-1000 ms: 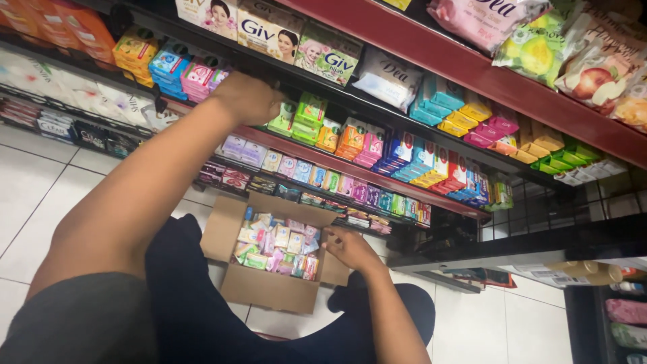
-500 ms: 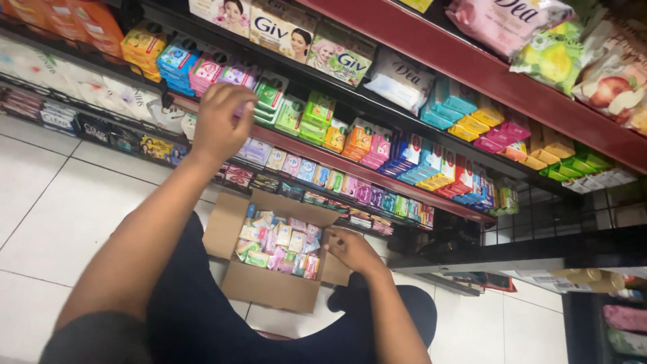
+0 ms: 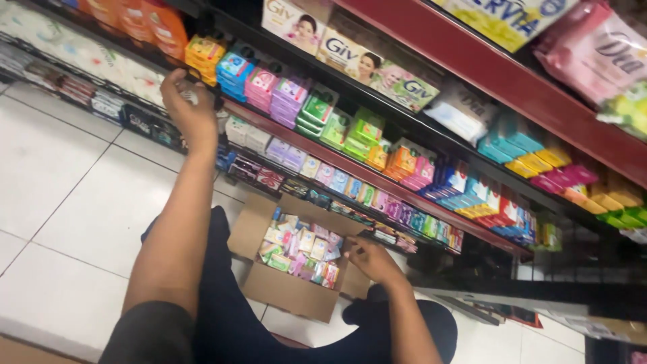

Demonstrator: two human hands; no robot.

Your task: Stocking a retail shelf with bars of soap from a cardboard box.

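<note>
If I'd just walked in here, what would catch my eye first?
Probably the shelves packed with bright soap boxes, running across the upper frame. Below, an open cardboard box of small colourful packets sits on the white tiled floor. The left hand reaches up to the shelf edge, while the right hand rests at the box's rim.

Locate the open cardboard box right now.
In the head view the cardboard box sits open on the tiled floor at lower centre, below the bottom shelf; the right hand rests at its right edge.
</note>
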